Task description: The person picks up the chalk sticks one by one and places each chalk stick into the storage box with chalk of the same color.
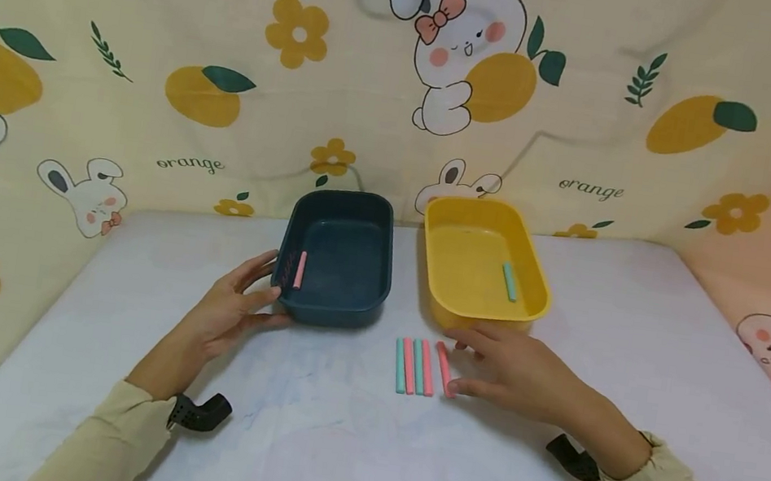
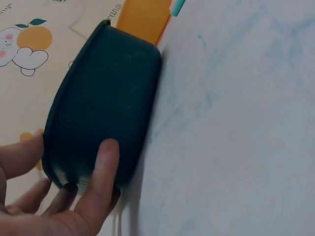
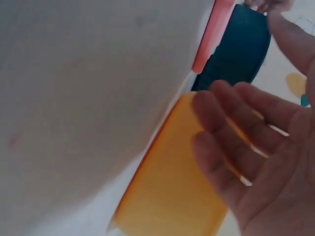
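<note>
My left hand (image 1: pixel 227 317) holds the near left corner of a dark blue bin (image 1: pixel 345 315), its fingers spread round the corner. One fingertip presses the bin's outer wall (image 2: pixel 108 83) in the left wrist view. Inside it, a pink chalk stick (image 1: pixel 300 270) lies by the left wall. My right hand (image 1: pixel 518 374) hovers with loosely bent fingers and thumb apart, over a tilted pink chalk stick (image 1: pixel 444 368) at the right of a row. Its palm and fingers show nothing held in the right wrist view. Beside that stick lie teal (image 1: pixel 401 366) and pink (image 1: pixel 427 368) chalk sticks, alternating.
A yellow bin (image 1: pixel 457 259) stands right of the dark blue one, just beyond the right hand, with a teal chalk stick (image 1: pixel 509 282) inside. Behind the white table (image 1: pixel 298 442) hangs a printed cloth (image 1: pixel 353 47) with rabbits and oranges.
</note>
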Demonstrator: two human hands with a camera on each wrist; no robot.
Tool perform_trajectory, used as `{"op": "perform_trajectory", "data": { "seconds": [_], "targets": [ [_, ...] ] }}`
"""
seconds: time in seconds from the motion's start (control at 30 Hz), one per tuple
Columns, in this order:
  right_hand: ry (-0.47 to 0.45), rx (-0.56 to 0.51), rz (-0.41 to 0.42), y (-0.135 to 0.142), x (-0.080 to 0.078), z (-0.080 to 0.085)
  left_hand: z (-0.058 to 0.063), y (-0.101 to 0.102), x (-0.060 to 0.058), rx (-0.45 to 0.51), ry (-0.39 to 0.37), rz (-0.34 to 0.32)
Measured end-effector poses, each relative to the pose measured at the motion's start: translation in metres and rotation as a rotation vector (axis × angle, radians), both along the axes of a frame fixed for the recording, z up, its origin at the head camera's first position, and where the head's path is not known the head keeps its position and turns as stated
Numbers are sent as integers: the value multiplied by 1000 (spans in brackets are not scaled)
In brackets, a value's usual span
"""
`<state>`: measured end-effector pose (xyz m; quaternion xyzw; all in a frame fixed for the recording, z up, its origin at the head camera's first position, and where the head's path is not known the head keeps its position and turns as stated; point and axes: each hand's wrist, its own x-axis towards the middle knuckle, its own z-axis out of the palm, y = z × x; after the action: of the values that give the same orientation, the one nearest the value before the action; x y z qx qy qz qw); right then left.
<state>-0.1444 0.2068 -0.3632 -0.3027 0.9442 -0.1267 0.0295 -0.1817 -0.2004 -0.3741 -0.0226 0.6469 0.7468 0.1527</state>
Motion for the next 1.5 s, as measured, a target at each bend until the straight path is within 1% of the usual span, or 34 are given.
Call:
{"op": "perform_trajectory", "data": {
  "seconds": [0.17, 0.27, 0.37, 0.6, 0.8, 1.0, 1.1, 1.23, 1.5],
  "targets": [
    [-159, -7, -58, -7, 0, -2, -3, -4, -1, -5, 27, -16],
    [-208, -2, -81, -9, 0, -4, -3, -4, -1, -4, 36, -16],
    [-204, 12, -78, -10, -1, -6, -4, -4, -1, -6, 42, -14],
    [-160, 26, -55, -11, -2, -9, -4, -5, -2, -19, 51, -18],
    [-171, 0, -80, -11, -3, -10, -3, -7, -2, -35, 62, -45],
    [-179, -18, -98, -10, -3, -10, -3, -8, -1, -51, 102, -64],
    [-173, -37, -99, -11, -3, -9, -4, -9, -1, -65, 106, -59],
    [-147, -64, -89, -11, -1, -7, -3, -8, -1, -84, 89, -46],
    [-135, -105, -72, -15, 2, 0, -2, -4, -2, -103, 46, 10]
  ]
}}
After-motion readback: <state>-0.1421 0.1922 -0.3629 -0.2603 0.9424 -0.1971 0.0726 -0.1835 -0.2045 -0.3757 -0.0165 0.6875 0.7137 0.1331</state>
